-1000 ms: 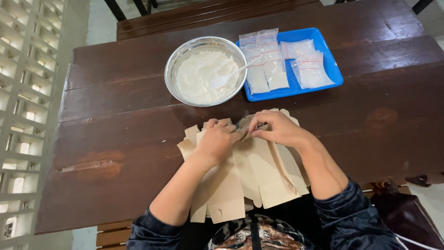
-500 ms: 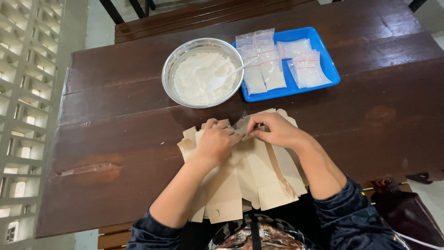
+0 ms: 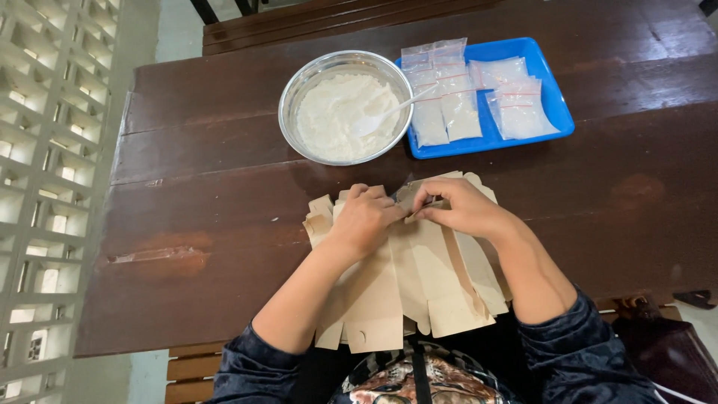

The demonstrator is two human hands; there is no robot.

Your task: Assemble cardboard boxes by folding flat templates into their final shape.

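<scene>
Together both hands (image 3: 411, 213) pinch cardboard flats (image 3: 419, 277).

Soft, even daylight — pale glare on the dark table (image 3: 643, 45) (upper right) — sharp focus, faint shadows.

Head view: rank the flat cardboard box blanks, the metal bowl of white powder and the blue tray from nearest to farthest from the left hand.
1. Cardboard box blanks: directly under the left hand, which rests on them at the near table edge.
2. Metal bowl: beyond the hand, a white spoon lying in its powder.
3. Blue tray: farthest, to the right of the bowl, carrying small clear bags of white powder.
</scene>
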